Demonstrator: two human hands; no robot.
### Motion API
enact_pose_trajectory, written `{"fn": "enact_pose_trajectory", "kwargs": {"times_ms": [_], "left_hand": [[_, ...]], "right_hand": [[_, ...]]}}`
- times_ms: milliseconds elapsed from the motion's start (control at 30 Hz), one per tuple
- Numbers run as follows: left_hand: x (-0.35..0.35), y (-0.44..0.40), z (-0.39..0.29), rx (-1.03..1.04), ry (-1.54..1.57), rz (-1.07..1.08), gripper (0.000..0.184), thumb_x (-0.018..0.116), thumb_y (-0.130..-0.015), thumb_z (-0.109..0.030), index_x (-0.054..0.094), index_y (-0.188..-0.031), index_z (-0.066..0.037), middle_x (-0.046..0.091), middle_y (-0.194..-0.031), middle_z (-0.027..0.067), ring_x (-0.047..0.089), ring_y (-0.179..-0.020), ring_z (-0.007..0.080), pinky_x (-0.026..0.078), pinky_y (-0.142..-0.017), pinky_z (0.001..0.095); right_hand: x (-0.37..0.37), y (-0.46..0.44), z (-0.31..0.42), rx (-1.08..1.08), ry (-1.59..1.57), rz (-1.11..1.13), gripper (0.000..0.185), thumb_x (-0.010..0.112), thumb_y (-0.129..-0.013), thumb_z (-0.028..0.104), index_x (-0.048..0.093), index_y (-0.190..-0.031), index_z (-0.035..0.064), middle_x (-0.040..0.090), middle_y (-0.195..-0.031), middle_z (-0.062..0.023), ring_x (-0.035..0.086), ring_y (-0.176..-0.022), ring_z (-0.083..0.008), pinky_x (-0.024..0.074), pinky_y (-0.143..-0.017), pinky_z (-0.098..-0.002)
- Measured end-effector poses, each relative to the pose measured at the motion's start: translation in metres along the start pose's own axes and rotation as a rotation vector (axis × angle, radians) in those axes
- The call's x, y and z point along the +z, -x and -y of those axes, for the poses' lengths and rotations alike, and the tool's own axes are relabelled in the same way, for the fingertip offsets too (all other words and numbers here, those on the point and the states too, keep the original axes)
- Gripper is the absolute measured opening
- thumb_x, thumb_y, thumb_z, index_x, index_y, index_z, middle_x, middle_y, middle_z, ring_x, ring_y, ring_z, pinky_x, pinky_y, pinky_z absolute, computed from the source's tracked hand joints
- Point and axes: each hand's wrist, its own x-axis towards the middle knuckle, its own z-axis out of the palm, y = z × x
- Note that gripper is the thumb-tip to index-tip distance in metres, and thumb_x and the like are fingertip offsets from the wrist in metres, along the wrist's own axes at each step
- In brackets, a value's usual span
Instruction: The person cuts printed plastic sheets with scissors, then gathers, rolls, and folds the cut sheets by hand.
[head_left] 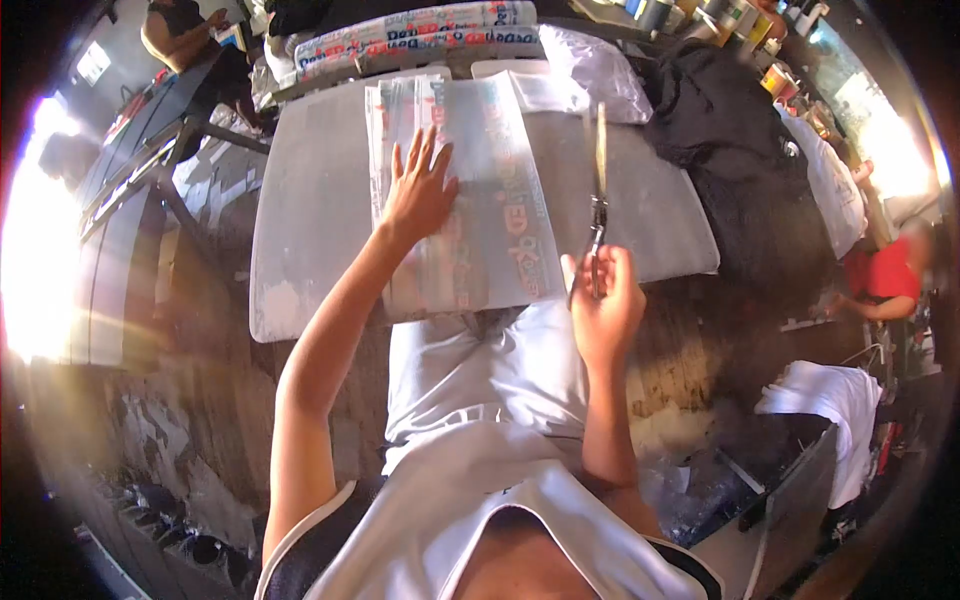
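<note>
Printed translucent film sheets [500,220] lie lengthwise on a grey table [310,190], their near end at the table's front edge. My left hand [422,190] rests flat on the sheets, left of their middle, with its fingers spread. Just right of the sheets, my right hand [607,295] is closed round the handles of scissors [599,190]. The long blades point away from me above the table, and whether they are parted is hard to tell.
Printed rolls [420,38] lie along the table's far edge, with a clear plastic bag [595,75] beside them. Dark cloth [730,170] is at the right. A person in red [885,280] is at the far right, another person [180,35] at the upper left. White cloth [830,400] hangs lower right.
</note>
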Motion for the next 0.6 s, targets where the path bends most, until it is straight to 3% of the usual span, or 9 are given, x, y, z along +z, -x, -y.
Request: {"fn": "enact_pose_trajectory", "kwargs": {"times_ms": [33,167,267,333,600], "left_hand": [[-0.001,0.0,0.0,0.094,-0.033,-0.02,0.052,0.054,-0.104,-0.027,0.048,-0.15,-0.004,0.035,-0.163,0.0203,0.022,-0.157,0.0354,0.017,-0.126,0.0588],[0.007,-0.001,0.004,0.093,0.065,0.092,0.041,0.048,-0.106,-0.019,0.056,-0.145,-0.009,0.044,-0.159,0.0165,0.034,-0.152,0.0339,0.025,-0.125,0.0544],[0.006,0.0,0.007,0.063,0.142,0.115,0.041,0.048,-0.108,-0.019,0.053,-0.147,-0.01,0.045,-0.159,0.0162,0.036,-0.151,0.0353,0.027,-0.125,0.0547],[0.009,0.0,0.008,0.072,0.122,0.106,0.04,0.047,-0.108,-0.02,0.054,-0.146,-0.01,0.047,-0.157,0.0165,0.038,-0.15,0.0356,0.028,-0.124,0.055],[0.007,0.0,0.008,0.081,0.074,0.152,0.045,0.05,-0.108,-0.028,0.052,-0.148,-0.008,0.044,-0.159,0.0178,0.036,-0.151,0.0362,0.027,-0.125,0.0545]], "right_hand": [[-0.01,0.007,0.005,0.044,-0.061,0.053,0.027,0.081,-0.09,0.009,0.057,-0.101,0.0021,0.069,-0.082,-0.0054,0.065,-0.068,-0.0107,0.0511,-0.063,-0.0265],[-0.038,0.039,-0.003,0.088,-0.156,0.204,0.029,0.083,-0.088,0.007,0.057,-0.101,0.0024,0.068,-0.083,-0.0039,0.063,-0.07,-0.0067,0.0491,-0.063,-0.0234],[-0.046,0.062,-0.011,0.114,-0.173,0.291,0.03,0.084,-0.087,0.008,0.058,-0.102,0.0022,0.068,-0.083,-0.0029,0.063,-0.07,-0.0059,0.0489,-0.062,-0.0227],[-0.05,0.08,-0.014,0.421,-0.369,0.428,0.03,0.083,-0.087,0.009,0.057,-0.1,0.003,0.068,-0.082,-0.0019,0.063,-0.068,-0.0056,0.0489,-0.061,-0.0223],[-0.075,0.13,-0.018,0.695,-0.526,0.615,0.031,0.083,-0.087,0.01,0.056,-0.1,0.0027,0.069,-0.085,-0.004,0.065,-0.073,-0.0095,0.0534,-0.07,-0.0262]]}}
